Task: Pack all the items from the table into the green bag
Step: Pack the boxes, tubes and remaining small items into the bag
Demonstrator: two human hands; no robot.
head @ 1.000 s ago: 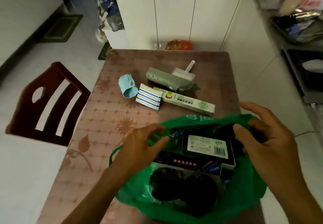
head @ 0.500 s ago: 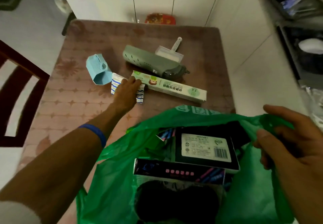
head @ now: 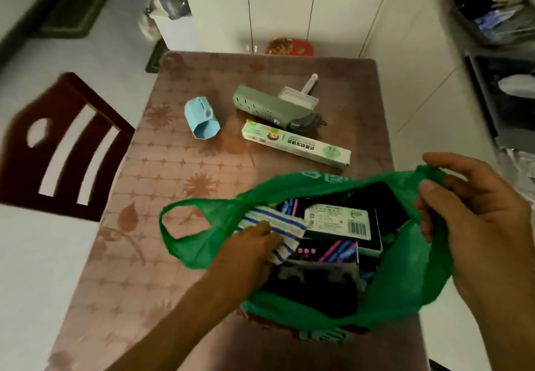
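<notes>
The striped packet (head: 275, 230) is being tucked into the green bag (head: 405, 278) at the near counter (head: 162, 255) edge, gripped in left hand (head: 249, 255) fingers, the rim held open by the right hand (head: 474, 226); next, the far toothpaste box (head: 295, 146) likely gets fetched.

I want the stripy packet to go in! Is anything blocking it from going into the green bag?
Nothing visible blocks it. The left hand holds the stripy packet already at the mouth of the green bag, which the right hand pulls open. Boxes already fill much of the bag, so it lands on top of them.
</notes>
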